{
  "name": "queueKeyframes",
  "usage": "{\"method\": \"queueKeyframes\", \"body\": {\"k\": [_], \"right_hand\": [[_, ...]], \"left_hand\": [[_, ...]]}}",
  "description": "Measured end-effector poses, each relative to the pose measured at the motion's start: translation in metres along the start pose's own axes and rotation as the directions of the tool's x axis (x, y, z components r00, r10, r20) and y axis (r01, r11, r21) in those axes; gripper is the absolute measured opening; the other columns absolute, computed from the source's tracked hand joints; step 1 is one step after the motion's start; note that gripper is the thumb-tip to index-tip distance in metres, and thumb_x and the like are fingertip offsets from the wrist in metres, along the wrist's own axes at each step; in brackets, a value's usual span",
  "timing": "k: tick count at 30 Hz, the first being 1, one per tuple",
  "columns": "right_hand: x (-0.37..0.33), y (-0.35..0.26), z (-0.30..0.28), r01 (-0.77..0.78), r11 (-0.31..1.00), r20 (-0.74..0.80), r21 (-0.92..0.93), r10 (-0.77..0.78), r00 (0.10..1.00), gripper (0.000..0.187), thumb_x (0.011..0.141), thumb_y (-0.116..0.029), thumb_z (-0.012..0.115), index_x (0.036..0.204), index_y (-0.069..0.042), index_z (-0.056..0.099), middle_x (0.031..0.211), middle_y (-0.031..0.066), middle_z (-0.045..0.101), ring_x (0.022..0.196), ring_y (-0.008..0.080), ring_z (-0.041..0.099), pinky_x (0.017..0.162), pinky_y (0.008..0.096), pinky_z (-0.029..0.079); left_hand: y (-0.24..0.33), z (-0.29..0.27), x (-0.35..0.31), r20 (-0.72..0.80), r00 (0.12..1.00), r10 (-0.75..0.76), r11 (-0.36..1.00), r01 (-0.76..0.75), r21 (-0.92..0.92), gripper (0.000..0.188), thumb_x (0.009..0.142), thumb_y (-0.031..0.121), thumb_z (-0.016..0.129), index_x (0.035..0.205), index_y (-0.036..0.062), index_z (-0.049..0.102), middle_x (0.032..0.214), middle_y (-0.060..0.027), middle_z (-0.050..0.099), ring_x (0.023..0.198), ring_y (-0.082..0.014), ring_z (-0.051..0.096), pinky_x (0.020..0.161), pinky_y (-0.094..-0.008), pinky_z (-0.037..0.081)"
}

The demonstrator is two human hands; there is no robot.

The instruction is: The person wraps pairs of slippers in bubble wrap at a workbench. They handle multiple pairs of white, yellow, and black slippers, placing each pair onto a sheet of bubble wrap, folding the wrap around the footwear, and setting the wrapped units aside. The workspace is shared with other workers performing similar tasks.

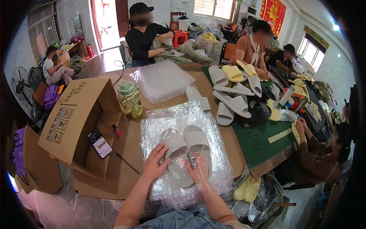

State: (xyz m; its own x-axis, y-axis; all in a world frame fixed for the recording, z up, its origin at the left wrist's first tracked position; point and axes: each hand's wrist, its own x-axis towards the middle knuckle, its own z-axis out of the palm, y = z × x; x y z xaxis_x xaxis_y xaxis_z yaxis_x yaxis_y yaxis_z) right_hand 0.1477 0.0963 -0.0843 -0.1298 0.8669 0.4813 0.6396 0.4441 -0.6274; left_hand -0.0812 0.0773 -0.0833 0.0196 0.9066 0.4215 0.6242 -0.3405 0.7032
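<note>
A pair of grey slide slippers lies side by side on a stack of clear plastic bags, toes away from me. The left slipper and the right slipper have wide straps. My left hand lies with its fingers spread against the left slipper's strap side, thumb toward its footbed. Between the two slippers, my right hand has its fingers curled at the right slipper's strap opening. Glints of clear film show over the right hand and the slippers; I cannot tell whether they are inside a bag.
An open cardboard box stands left, with a phone by it. Beyond are a green-lidded jar and more plastic bags. Grey and yellow slippers pile on the right beside a green mat. Several people work around.
</note>
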Motion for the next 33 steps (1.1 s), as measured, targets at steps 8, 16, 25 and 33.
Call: {"method": "queueKeyframes", "body": {"k": [8, 16, 25, 33], "right_hand": [[0.0004, -0.0002, -0.001, -0.002, 1.0, 0.015, -0.002, 0.002, 1.0, 0.041, 0.086, -0.016, 0.076, 0.12, -0.002, 0.06, 0.105, 0.0234, 0.061, 0.094, 0.0437, 0.063, 0.081, 0.0507, 0.05], [-0.0001, 0.001, 0.0001, -0.006, 1.0, 0.001, 0.023, 0.006, 1.0, 0.038, 0.086, -0.02, 0.076, 0.116, -0.001, 0.064, 0.102, 0.023, 0.062, 0.094, 0.0433, 0.063, 0.081, 0.0503, 0.051], [0.0005, 0.0008, -0.0017, 0.001, 1.0, 0.013, 0.022, -0.001, 1.0, 0.039, 0.086, -0.018, 0.077, 0.118, -0.001, 0.062, 0.103, 0.0227, 0.062, 0.094, 0.0429, 0.063, 0.081, 0.0498, 0.051], [0.0011, -0.003, -0.0023, -0.007, 0.999, 0.0, 0.044, 0.007, 1.0, 0.038, 0.085, -0.017, 0.077, 0.117, -0.001, 0.062, 0.102, 0.0221, 0.062, 0.093, 0.0424, 0.063, 0.08, 0.0493, 0.051]], "left_hand": [[-0.0001, -0.0004, -0.0005, 0.007, 1.0, -0.003, 1.0, 0.003, 0.012, 0.058, 0.087, 0.02, 0.077, 0.142, 0.0137, 0.06, 0.156, -0.0088, 0.049, 0.143, -0.034, 0.045, 0.118, -0.0448, 0.039], [-0.0025, 0.0008, -0.0016, 0.005, 1.0, -0.013, 1.0, 0.013, -0.003, 0.06, 0.086, 0.02, 0.078, 0.142, 0.014, 0.059, 0.156, -0.0092, 0.049, 0.143, -0.0343, 0.045, 0.118, -0.0447, 0.039], [-0.0013, 0.0004, 0.0003, -0.009, 1.0, 0.002, 1.0, -0.002, -0.003, 0.059, 0.084, 0.018, 0.08, 0.14, 0.012, 0.061, 0.153, -0.0114, 0.051, 0.141, -0.0349, 0.047, 0.117, -0.044, 0.04], [0.0015, -0.0009, -0.0002, -0.001, 1.0, -0.022, 1.0, 0.022, -0.014, 0.058, 0.085, 0.018, 0.079, 0.14, 0.0116, 0.061, 0.154, -0.0113, 0.05, 0.143, -0.0348, 0.046, 0.117, -0.0439, 0.039]]}}
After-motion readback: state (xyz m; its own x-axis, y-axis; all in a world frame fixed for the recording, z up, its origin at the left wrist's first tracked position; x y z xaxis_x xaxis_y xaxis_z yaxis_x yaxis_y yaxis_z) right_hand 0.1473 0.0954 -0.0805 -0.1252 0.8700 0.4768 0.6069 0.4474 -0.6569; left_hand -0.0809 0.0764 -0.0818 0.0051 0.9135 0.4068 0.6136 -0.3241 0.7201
